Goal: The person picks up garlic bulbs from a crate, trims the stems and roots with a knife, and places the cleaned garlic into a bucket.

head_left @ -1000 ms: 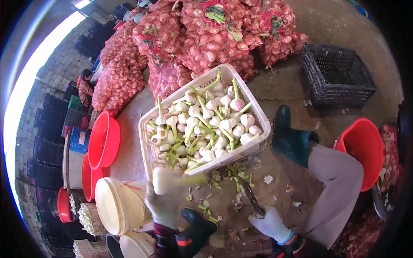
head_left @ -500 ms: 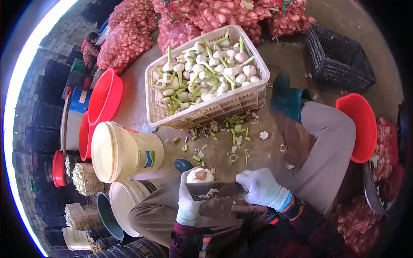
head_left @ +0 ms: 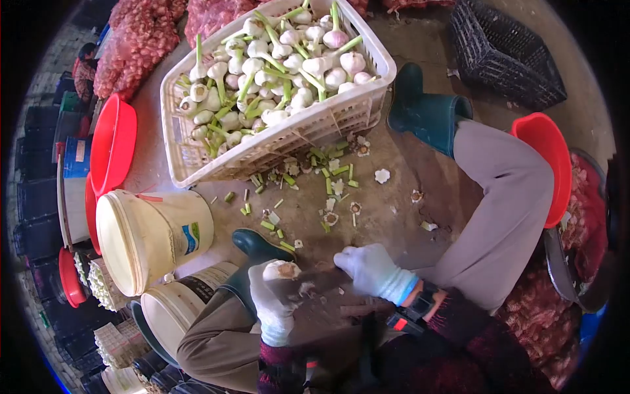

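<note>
Drawn a little higher in the frame against the left hand (head_left: 270,305) than half a second ago, the person's right hand (head_left: 374,271) now sits just below centre, and the knife blade that lay plainly across the gap has gone to blur. Its fingers are curled tight, seemingly round the knife's handle, though the blade cannot be made out. The left fingers are pinching a garlic bulb (head_left: 282,270), held left of the right hand with its brownish root end showing. That suggests a trimming stroke under way or just finished; which one cannot be told.

Beyond the hands, a green rubber boot (head_left: 254,244) rests on the floor (head_left: 387,217), where stem pieces and root scraps (head_left: 341,170) lie scattered. At lower left stands a cream bucket (head_left: 157,233).

Farther up, a white plastic crate (head_left: 331,127) full of stemmed garlic appears higher and more to the left, probably because the head camera moved. A black crate (head_left: 508,72) sits at upper right, and red mesh sacks (head_left: 138,49) fill the upper left.
</note>
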The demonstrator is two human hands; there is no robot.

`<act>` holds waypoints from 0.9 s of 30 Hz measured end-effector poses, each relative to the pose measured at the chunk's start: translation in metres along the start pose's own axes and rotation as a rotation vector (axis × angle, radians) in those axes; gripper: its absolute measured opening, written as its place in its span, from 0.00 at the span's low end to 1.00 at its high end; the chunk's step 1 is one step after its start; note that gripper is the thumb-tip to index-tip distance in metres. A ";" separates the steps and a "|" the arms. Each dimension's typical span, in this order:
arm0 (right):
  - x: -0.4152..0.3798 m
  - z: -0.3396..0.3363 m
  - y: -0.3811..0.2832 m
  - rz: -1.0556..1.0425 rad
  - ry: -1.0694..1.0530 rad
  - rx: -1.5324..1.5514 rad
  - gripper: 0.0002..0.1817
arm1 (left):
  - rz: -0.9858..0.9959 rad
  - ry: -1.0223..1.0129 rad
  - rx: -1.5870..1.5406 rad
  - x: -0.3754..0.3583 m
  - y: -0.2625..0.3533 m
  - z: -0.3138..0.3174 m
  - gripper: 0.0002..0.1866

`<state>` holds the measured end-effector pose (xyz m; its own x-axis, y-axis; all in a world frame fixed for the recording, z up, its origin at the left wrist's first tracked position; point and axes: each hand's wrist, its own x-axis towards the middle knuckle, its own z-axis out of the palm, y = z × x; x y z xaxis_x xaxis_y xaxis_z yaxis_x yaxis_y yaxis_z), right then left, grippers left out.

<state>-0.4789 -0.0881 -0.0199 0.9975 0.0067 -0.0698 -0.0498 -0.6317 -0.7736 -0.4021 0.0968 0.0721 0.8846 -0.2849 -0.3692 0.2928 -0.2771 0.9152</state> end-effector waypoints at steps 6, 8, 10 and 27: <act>0.022 -0.023 0.017 0.462 0.112 -0.065 0.11 | 0.066 -0.039 -0.185 0.002 0.022 -0.006 0.32; 0.010 -0.030 -0.001 0.497 0.053 -0.004 0.11 | 0.141 0.058 -0.117 0.006 0.019 0.000 0.32; -0.003 -0.022 -0.016 0.530 0.034 0.193 0.13 | 0.185 0.153 -0.026 0.008 0.017 0.005 0.32; 0.014 0.015 0.011 0.697 0.013 0.640 0.14 | 0.266 0.321 -1.280 0.059 0.025 -0.064 0.20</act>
<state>-0.4659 -0.0833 -0.0386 0.7331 -0.2231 -0.6425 -0.6485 0.0552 -0.7592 -0.3192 0.1321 0.0833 0.9609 0.0791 -0.2654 0.0749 0.8483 0.5242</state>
